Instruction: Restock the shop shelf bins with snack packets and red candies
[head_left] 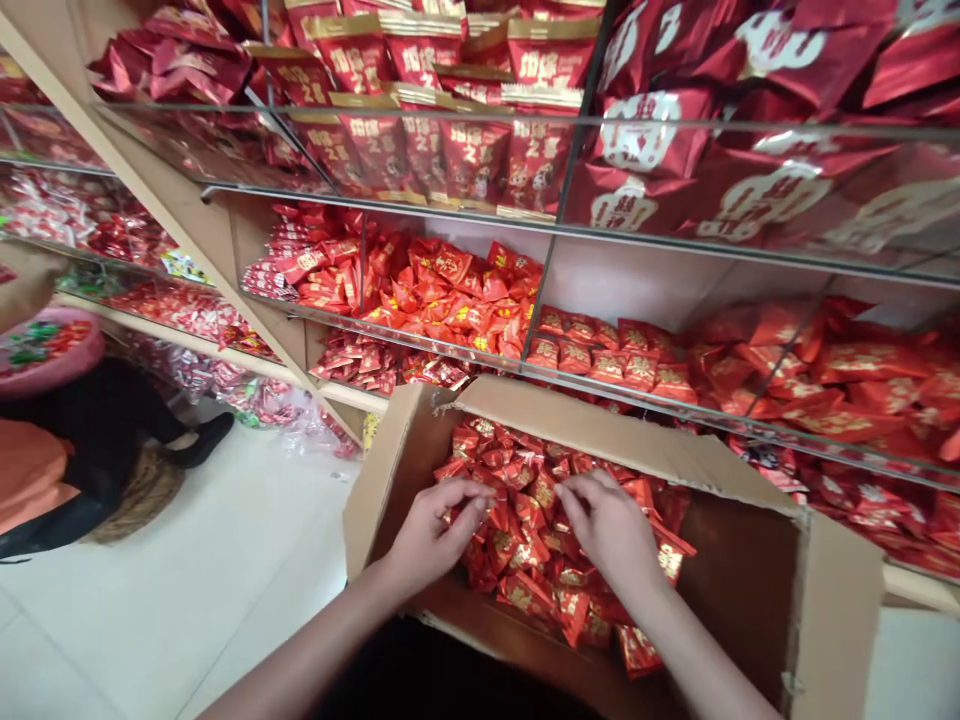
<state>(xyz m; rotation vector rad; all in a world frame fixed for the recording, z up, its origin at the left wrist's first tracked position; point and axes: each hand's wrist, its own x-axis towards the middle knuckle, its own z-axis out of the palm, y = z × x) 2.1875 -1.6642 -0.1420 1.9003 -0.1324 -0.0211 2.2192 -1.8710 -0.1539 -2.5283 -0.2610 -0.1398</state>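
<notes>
A cardboard box (pixel 838 600) with its flaps folded out holds a pile of small red candy packets (pixel 529 510) with gold print. My left hand (pixel 442 525) is over the left part of the pile, thumb and index finger apart, fingertips at the packets. Above the pile's right part, my right hand (pixel 607 525) has loosely bent fingers pointing left, with nothing visibly gripped. Some packets beneath both hands are hidden.
Glass-fronted shelves (pixel 450 345) of red packets stand behind the box. Larger dark red bags (pixel 637 150) fill the upper right. At left, a person in black trousers (pixel 112 410) sits beside a pink basin (pixel 71 365) of sweets. Pale floor tiles (pixel 217 540) lie between us.
</notes>
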